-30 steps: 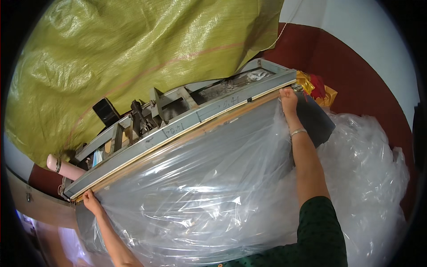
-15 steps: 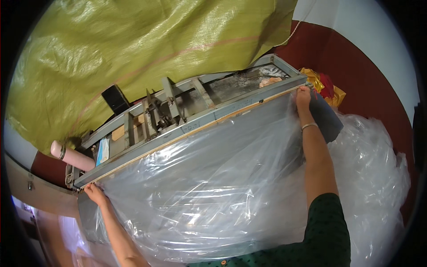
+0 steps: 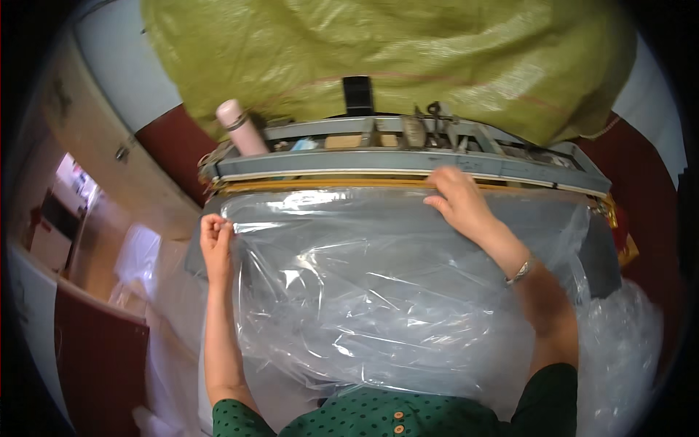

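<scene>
A clear plastic sheet (image 3: 378, 291) lies wrinkled and shiny over a grey work surface (image 3: 601, 255) in front of me. At its far left corner my left hand (image 3: 217, 237) is closed, pinching the edge of the plastic. My right hand (image 3: 462, 204) hovers over the sheet's far edge, right of the middle, slightly blurred. Its thumb and fingers are apart with nothing seen between them. Just beyond its fingertips runs a yellowish strip (image 3: 306, 185) along the front of a long grey metal frame (image 3: 306, 166).
The frame's trough holds scissors (image 3: 435, 116) and other small items. A pink bottle (image 3: 240, 127) leans at its left end; a black rectangular object (image 3: 357, 95) stands behind. Yellow woven sheeting (image 3: 437, 51) covers the back. More plastic (image 3: 626, 342) bunches at right. A door (image 3: 109, 131) is left.
My right hand has left the frame's right end and moved left toward the middle, its fingers opening. My left hand has drawn slightly back from the frame. The view has turned.
</scene>
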`<state>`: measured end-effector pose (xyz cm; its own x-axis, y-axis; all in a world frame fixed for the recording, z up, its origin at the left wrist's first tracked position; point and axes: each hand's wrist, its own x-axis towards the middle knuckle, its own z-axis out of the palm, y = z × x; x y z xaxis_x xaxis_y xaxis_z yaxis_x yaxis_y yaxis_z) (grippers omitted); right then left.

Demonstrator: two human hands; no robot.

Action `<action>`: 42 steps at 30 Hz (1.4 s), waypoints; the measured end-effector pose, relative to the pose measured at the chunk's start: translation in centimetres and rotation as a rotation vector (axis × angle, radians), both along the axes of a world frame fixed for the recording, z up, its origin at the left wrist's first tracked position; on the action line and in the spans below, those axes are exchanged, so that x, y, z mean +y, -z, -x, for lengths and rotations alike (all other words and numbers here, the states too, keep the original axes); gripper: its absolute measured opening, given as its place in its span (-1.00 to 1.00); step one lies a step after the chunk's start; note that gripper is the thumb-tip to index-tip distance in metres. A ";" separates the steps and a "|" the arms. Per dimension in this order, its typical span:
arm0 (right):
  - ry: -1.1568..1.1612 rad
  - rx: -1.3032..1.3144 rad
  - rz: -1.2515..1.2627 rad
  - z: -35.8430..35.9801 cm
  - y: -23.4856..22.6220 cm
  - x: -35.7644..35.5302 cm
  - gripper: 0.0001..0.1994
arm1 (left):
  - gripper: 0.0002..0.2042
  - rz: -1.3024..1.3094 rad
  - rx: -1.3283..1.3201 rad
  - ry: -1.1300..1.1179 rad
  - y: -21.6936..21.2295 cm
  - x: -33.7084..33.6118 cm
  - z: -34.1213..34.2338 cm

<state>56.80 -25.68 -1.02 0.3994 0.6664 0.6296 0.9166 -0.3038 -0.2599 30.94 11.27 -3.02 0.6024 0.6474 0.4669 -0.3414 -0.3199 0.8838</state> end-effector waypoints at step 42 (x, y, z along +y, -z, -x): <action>0.587 0.556 -0.183 -3.0 10.9 -30.0 -0.80 | -0.82 -0.866 0.638 -0.265 -1.3 0.3 6.0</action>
<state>59.83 -55.69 -11.92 0.9355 0.1584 0.3158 0.3450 -0.6020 -0.7201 24.99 11.59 -1.70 0.7844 0.3962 0.4772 0.2681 -0.9104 0.3152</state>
